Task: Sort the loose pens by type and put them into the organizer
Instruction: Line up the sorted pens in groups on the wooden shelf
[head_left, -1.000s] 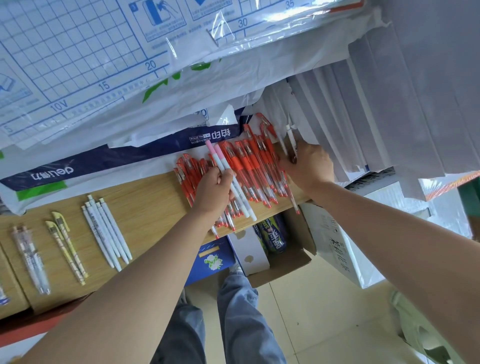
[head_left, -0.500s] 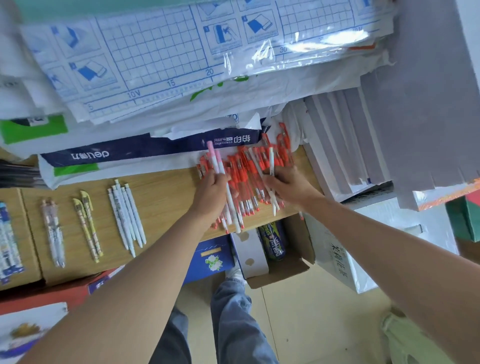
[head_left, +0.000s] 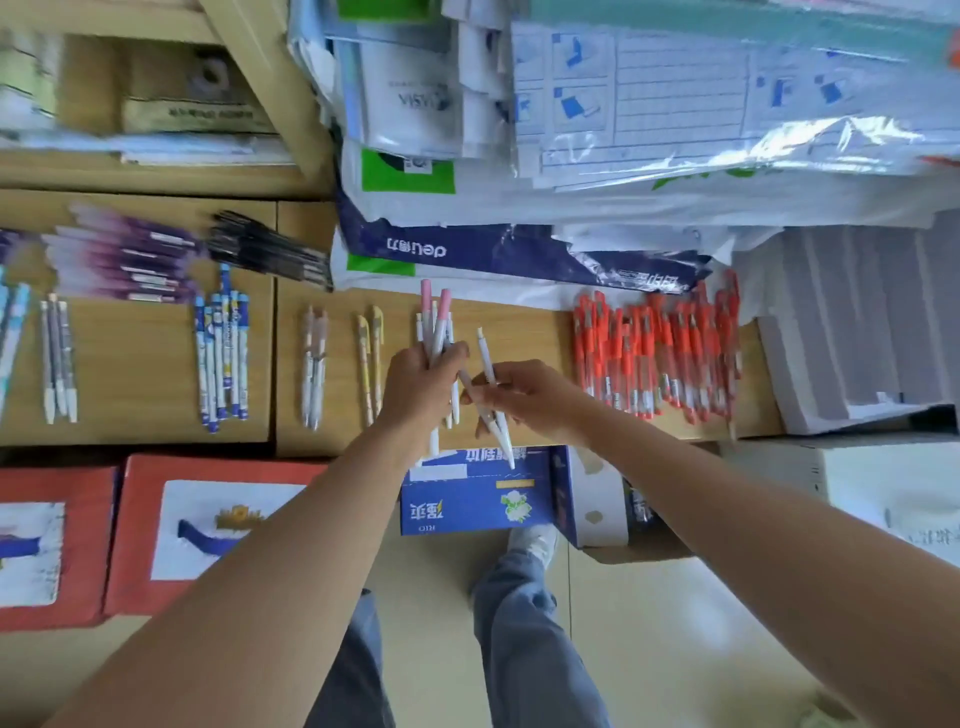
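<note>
Counter (head_left: 519, 332): wooden, runs left to right in front of the person and carries every sorted group

Paper packs (head_left: 519, 249): stacked along the far edge

Red pens (head_left: 660, 353): the largest group, a loose pile at the right end, well apart from both hands

Purple pens (head_left: 124, 260), black pens (head_left: 265, 249), blue pens (head_left: 223, 358): laid out in groups at the left

Yellow pens (head_left: 371, 358): a pair just left of the hands

Left hand (head_left: 421, 387): fingers curled round a bundle of pink-capped pens (head_left: 434, 317), caps pointing away from the person

Right hand (head_left: 530, 400): pinches two or three white pens (head_left: 485, 358), tips slanting down toward the near edge

White row (head_left: 451, 332): lies on the counter partly hidden behind the left hand, long axis running near to far. It is just left of the right hand, which is judged the likelier one to set its pens there, once they are turned parallel to the row

Organizer: none can be made out as such
</note>
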